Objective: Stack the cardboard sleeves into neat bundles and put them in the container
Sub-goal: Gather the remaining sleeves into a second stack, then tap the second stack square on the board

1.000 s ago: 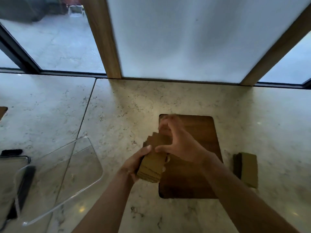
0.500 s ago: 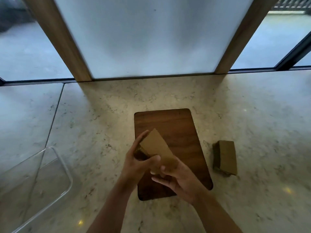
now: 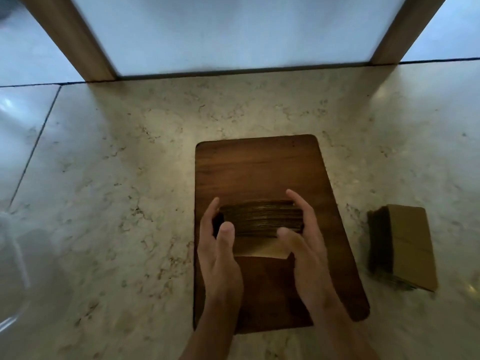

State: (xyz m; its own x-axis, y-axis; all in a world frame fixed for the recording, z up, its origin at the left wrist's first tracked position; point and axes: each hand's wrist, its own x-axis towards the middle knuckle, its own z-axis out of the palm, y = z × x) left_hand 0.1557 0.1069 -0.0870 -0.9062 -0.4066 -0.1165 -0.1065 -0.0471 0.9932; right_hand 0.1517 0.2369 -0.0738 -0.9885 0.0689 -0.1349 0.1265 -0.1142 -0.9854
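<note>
A bundle of brown cardboard sleeves (image 3: 262, 216) stands on edge on the dark wooden board (image 3: 254, 165), its stacked edges facing me. My left hand (image 3: 220, 248) presses against the bundle's left end and my right hand (image 3: 304, 245) against its right end. The fingers of both hands lie straight along the sides, with the thumbs at the front. A second bundle of sleeves (image 3: 407, 245) lies on the counter to the right of the board. The clear plastic container (image 3: 10, 255) shows only as a blurred rim at the far left edge.
The board lies on a pale marble counter (image 3: 130, 178) that runs to a frosted window with wooden posts (image 3: 70, 37) at the back. A seam in the counter runs diagonally at the left.
The bundle was held tilted in the air between both hands; now it stands on the board with a hand at each end. The view has shifted right, so the container has slid to the left edge.
</note>
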